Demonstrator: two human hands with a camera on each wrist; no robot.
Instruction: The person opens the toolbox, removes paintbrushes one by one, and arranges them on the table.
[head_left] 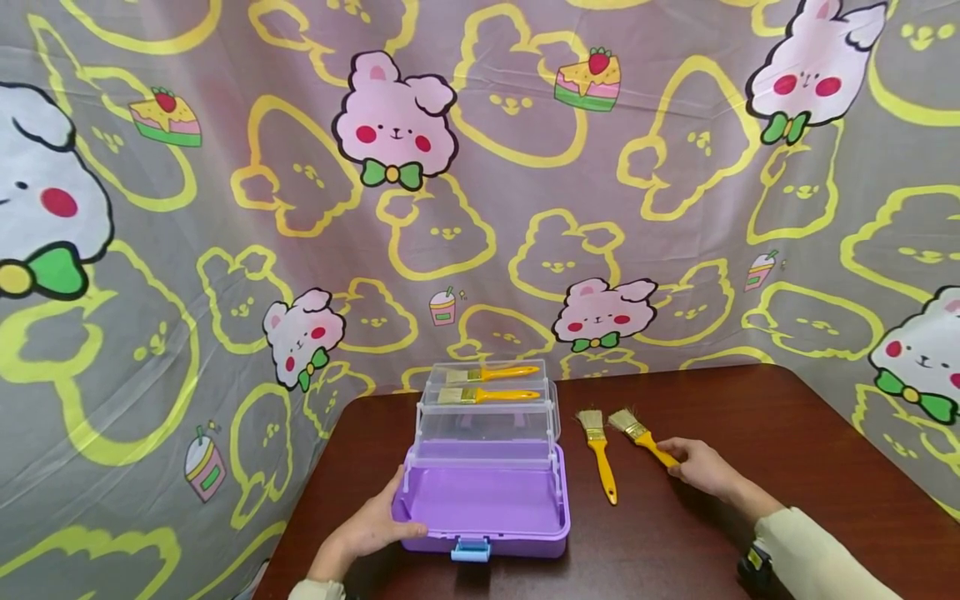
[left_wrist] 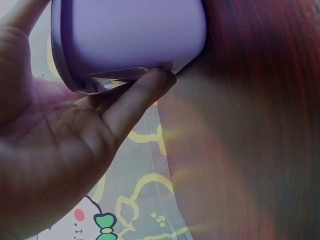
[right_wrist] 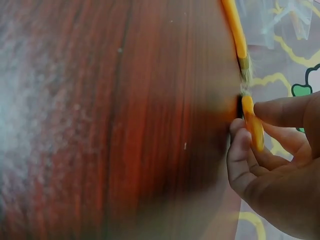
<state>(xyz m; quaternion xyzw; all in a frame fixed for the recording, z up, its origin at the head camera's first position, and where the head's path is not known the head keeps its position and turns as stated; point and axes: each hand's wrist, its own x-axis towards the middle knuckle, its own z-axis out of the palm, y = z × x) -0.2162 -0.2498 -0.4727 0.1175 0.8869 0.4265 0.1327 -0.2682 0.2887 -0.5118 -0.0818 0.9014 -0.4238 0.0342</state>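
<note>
A purple storage box [head_left: 480, 498] stands unfolded, its clear tiered trays [head_left: 480, 425] raised at the back and a pale blue latch [head_left: 471, 550] at the front. My left hand [head_left: 373, 525] grips its left side, the thumb at the front rim; in the left wrist view the fingers [left_wrist: 137, 100] lie along the purple wall. At the right, my right hand [head_left: 705, 468] pinches the handle end of a yellow-handled paintbrush [head_left: 647, 437]. Its pale bristles point away, up and left. In the right wrist view thumb and fingers close round the yellow handle [right_wrist: 255, 125].
Between the box and my right hand a second paintbrush [head_left: 602, 458] lies on the dark brown table [head_left: 750, 417]. Two more paintbrushes, an upper one [head_left: 498, 373] and a lower one [head_left: 495, 396], lie in the trays. A patterned cloth [head_left: 480, 208] hangs behind the table.
</note>
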